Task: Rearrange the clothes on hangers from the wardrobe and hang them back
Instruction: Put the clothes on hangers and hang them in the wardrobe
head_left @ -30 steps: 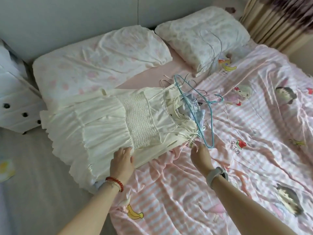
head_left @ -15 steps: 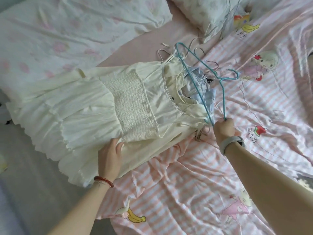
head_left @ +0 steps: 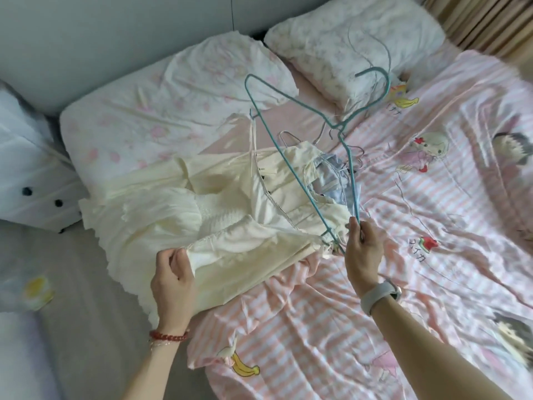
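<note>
Left hand (head_left: 172,281), red bead bracelet (head_left: 168,336) at the wrist, gripped a bunched fold of the cream dress (head_left: 178,215). Right hand (head_left: 364,251), grey watch (head_left: 379,293) on the wrist, pinched one end of the teal wire hanger (head_left: 291,166), tilted up above the dress. Dress spread across the bed beside the pink striped quilt (head_left: 432,197), over a light blue garment (head_left: 334,174). Two pillows (head_left: 178,90) beyond; white drawers (head_left: 34,180) at far left.

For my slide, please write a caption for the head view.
Right hand lifts teal wire hanger; left hand grips cream cotton dress.
</note>
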`<state>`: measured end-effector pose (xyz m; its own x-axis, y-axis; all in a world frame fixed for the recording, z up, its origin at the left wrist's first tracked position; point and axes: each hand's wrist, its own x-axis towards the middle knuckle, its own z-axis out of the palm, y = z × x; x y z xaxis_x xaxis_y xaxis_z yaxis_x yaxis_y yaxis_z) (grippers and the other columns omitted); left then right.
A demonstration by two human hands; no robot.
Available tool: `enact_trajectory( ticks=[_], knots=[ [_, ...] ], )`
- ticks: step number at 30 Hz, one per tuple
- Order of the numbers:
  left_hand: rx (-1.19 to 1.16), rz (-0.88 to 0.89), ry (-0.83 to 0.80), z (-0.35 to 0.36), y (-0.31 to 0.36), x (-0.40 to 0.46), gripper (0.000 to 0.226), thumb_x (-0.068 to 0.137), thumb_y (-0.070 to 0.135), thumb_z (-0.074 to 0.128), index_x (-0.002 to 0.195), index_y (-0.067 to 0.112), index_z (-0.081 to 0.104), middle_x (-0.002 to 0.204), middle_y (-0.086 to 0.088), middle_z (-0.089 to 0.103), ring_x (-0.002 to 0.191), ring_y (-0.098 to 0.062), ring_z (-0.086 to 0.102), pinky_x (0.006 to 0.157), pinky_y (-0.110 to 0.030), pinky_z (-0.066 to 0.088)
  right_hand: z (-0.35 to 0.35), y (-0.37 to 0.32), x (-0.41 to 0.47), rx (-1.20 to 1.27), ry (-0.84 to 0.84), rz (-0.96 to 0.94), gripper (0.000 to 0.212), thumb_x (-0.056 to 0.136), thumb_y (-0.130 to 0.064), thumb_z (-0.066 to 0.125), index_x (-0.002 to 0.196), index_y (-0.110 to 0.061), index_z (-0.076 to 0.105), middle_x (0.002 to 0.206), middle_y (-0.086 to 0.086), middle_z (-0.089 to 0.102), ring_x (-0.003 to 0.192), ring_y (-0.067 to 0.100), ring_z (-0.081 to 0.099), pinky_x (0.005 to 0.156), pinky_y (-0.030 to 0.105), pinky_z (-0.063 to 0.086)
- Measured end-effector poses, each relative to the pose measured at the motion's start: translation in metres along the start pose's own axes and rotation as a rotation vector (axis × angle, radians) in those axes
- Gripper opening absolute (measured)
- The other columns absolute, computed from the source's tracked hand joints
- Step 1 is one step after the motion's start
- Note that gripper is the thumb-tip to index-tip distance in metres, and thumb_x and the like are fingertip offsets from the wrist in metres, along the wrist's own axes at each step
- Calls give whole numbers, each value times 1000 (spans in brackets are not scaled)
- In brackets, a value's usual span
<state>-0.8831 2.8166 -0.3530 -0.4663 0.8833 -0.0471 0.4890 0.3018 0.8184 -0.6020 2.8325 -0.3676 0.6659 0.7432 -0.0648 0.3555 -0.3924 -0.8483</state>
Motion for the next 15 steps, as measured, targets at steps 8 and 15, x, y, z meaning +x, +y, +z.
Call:
enact_trajectory(
  ticks=[8, 15],
  knots=[
    [-172, 84, 147, -83, 44, -47, 16, 91, 20, 57, 85, 6, 51, 74, 5, 55, 73, -20, 52, 65, -27, 43, -42, -57, -70, 114, -71, -225, 34, 91, -27, 47, 78, 3, 58, 57, 12, 49, 53, 21, 39, 55, 33, 27],
    [-178, 101, 314, -175, 64, -174, 14, 89, 14, 59, 83, 6, 49, 70, 8, 51, 63, 6, 51, 55, -12, 37, -118, -86, -158, 261, -283, -456, 37, 87, -33, 42, 64, -4, 46, 50, 1, 37, 50, 11, 32, 48, 27, 21]
  ],
)
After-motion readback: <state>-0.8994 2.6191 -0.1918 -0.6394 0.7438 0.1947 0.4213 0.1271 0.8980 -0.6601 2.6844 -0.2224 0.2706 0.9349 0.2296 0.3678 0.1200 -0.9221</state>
